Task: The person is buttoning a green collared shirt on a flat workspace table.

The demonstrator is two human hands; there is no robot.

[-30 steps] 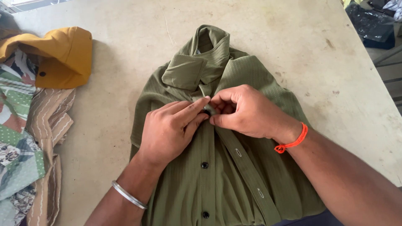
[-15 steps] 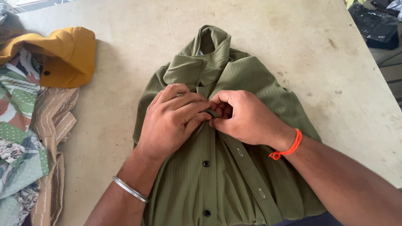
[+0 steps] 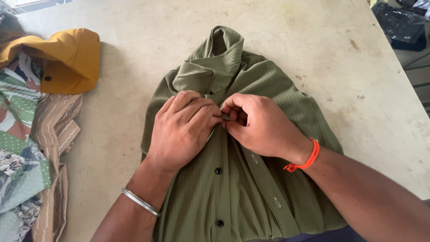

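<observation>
An olive green button-up shirt (image 3: 268, 89) lies front up on a pale worn table (image 3: 134, 54), collar at the far end. My left hand (image 3: 183, 127) and my right hand (image 3: 260, 125) meet at the placket just below the collar, fingers pinching the two front edges together. What lies between the fingertips is hidden. Two dark buttons (image 3: 218, 170) show lower on the placket, unfastened, with buttonholes on the loose edge (image 3: 264, 175). A silver bangle sits on my left wrist, an orange thread on my right.
A mustard yellow garment (image 3: 67, 58) lies at the far left, over a pile of patterned and striped cloth (image 3: 27, 152) along the left edge. A dark bag (image 3: 398, 27) rests at the far right, beyond the table corner.
Both hands have shifted slightly up the placket toward the collar. The dark button seen between the fingers a second ago is now hidden.
</observation>
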